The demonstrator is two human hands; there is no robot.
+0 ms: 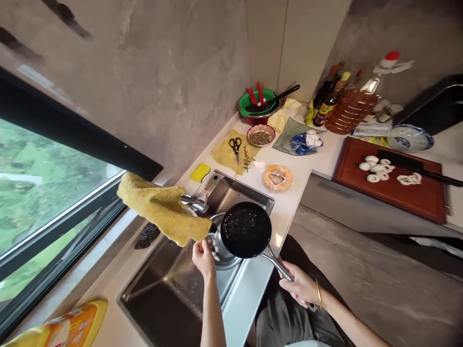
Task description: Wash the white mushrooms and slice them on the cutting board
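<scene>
My right hand (300, 285) grips the metal handle of a black frying pan (246, 229), which hangs over the steel sink (181, 294). My left hand (203, 256) is closed round something pale beside the pan, above a metal bowl (226, 258) in the sink; what it holds is too small to make out. A yellow cloth (162, 207) hangs over the tap (195, 203) just above that hand.
A yellow sponge (200, 171), scissors (236, 145) on a yellow cloth, a small dish (261, 135), a green bowl of utensils (258, 105) and bottles (327, 99) stand on the counter. A red cutting board (394, 185) carries sliced mushrooms and a knife. A window is at left.
</scene>
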